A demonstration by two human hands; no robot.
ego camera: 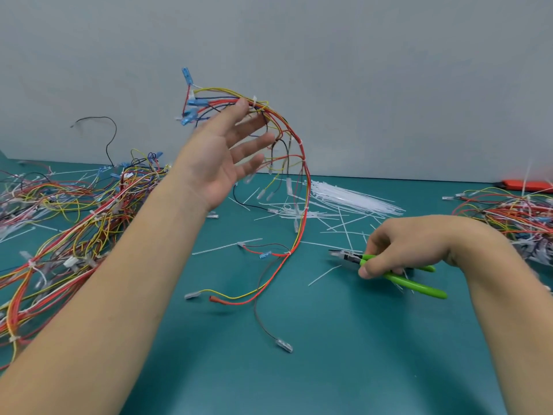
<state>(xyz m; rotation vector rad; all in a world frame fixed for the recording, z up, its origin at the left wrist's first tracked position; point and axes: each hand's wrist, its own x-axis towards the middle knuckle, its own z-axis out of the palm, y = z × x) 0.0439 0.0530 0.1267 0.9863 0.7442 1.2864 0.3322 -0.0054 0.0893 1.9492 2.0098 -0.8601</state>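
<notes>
Here, left hand [221, 157] splayed against tied wire harness [302, 161], right hand [398, 247] gripping green-handled cutters [419, 284].

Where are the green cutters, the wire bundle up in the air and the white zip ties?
green cutters [419, 286]: head view, lower green handle.
wire bundle [300, 142]: head view, red wires at a white tie.
white zip ties [344, 196]: head view, middle of the pile.

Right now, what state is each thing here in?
Multicoloured tied wire harness, lifted, hanging in an arc.
Left hand, open, fingers spread, thumb against the harness.
Green-handled metal cutters, handles spread.
Right hand, gripping the cutters.
White plastic cable ties, lying loose.
</notes>
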